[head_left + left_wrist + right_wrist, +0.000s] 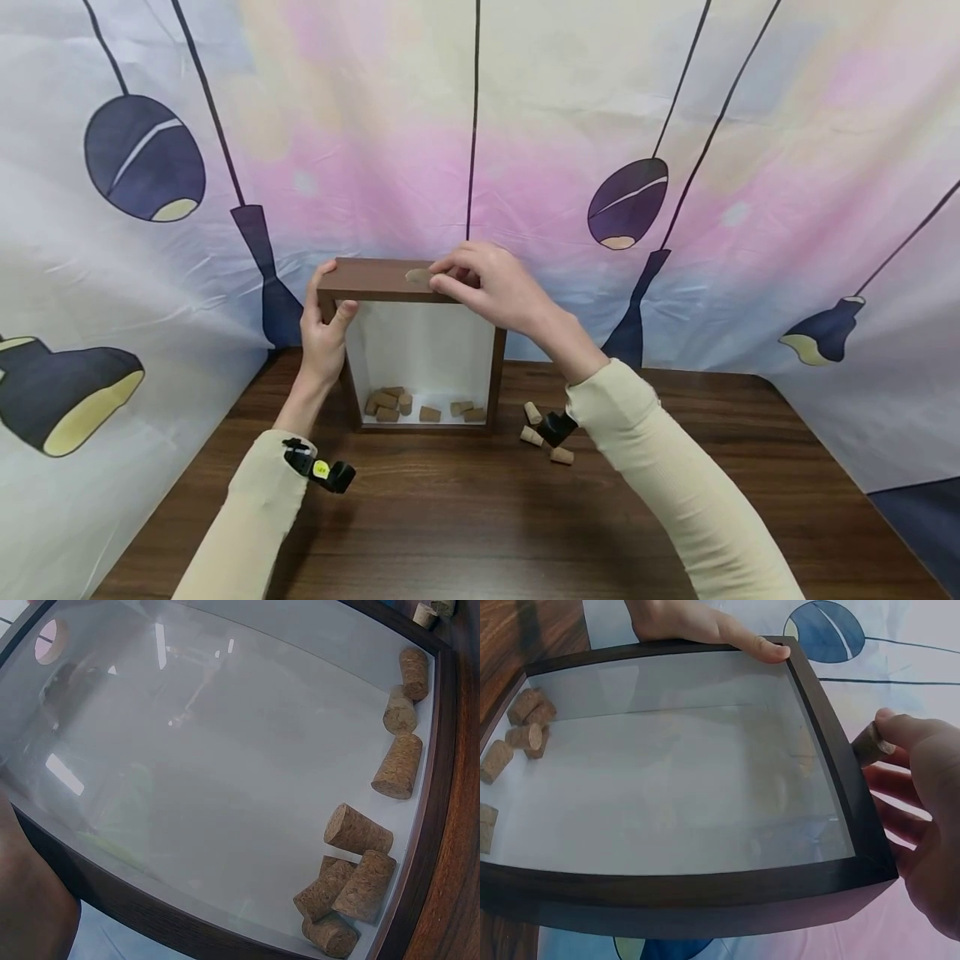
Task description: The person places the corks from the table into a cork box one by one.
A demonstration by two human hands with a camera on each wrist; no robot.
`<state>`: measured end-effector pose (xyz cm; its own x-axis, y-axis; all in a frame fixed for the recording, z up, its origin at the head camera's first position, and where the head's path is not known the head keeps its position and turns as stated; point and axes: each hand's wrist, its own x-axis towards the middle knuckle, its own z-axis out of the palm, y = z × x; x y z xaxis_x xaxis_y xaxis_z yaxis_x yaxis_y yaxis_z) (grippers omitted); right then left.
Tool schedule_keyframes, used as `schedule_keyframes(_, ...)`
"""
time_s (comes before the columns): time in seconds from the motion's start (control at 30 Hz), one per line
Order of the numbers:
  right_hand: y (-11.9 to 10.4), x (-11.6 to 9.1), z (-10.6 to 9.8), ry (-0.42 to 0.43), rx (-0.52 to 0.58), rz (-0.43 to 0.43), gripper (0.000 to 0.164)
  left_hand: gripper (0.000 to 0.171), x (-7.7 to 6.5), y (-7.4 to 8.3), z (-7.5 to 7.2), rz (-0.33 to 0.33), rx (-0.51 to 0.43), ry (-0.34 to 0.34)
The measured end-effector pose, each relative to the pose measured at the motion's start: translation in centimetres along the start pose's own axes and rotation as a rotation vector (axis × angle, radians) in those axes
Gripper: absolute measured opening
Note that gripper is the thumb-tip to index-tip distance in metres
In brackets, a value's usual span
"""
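A shadow box frame with a dark brown rim (378, 280) and a clear front stands upright on the table. My left hand (324, 333) grips its upper left corner, thumb at the front. Over the top edge, my right hand (487, 283) pinches a cork stopper (870, 744) between thumb and fingers, beside the round hole (417, 276) in the top. The cork's lower end is at the top edge in the right wrist view; whether it is in the hole I cannot tell. Inside, several corks (364, 885) lie along the bottom.
Right of the frame, a few loose corks (532, 436) lie on the dark wooden table (450, 517), partly near the right wrist camera (557, 427). A cloth printed with hanging lamps (540, 125) rises behind the table and along its sides.
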<state>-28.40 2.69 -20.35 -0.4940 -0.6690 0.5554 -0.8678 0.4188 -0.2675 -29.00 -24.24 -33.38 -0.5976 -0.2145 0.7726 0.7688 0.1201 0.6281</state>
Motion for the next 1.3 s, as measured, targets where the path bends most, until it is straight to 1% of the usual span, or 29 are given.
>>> schedule_keyframes(0.13,-0.3,0.4,0.1,-0.015,0.013,-0.007,0.026,0.070,0.0,0.1,0.0,-0.005,0.002,0.004)
schedule_keyframes(0.2,-0.4,0.6,0.1,-0.020,0.010,-0.004,0.027,0.071,0.0,0.3,0.0,-0.002,-0.018,0.003)
schedule_keyframes(0.37,-0.8,1.3,0.7,-0.010,-0.016,0.026,0.029,0.072,-0.1,1.6,0.3,0.023,-0.071,-0.009)
schedule_keyframes(0.47,-1.0,1.7,1.0,-0.007,-0.016,0.034,0.028,0.070,-0.2,2.5,0.5,0.032,-0.087,-0.008)
schedule_keyframes(0.6,-1.3,2.0,1.4,-0.007,0.017,0.036,0.029,0.070,-0.3,2.7,0.5,0.043,-0.085,-0.011)
schedule_keyframes(0.7,-1.5,2.1,1.6,-0.014,0.042,0.038,0.029,0.069,-0.3,2.4,0.3,0.053,-0.097,-0.017)
schedule_keyframes(0.9,-1.4,2.4,2.2,-0.019,0.034,0.046,0.029,0.068,0.0,0.3,-0.3,0.054,-0.095,-0.018)
schedule_keyframes(0.97,-1.3,2.5,2.3,-0.019,0.032,0.050,0.029,0.068,0.1,-0.1,-0.4,0.051,-0.088,-0.018)
schedule_keyframes(1.13,-1.2,2.3,2.3,-0.006,0.048,0.049,0.030,0.068,0.1,0.0,-0.3,0.043,-0.073,-0.011)
schedule_keyframes(1.2,-1.2,1.8,2.1,0.020,0.049,0.044,0.030,0.070,0.1,0.1,-0.2,0.038,-0.061,-0.007)
schedule_keyframes(1.3,-1.3,0.4,1.7,0.079,0.038,0.043,0.028,0.072,0.2,0.0,0.0,0.021,-0.055,-0.014)
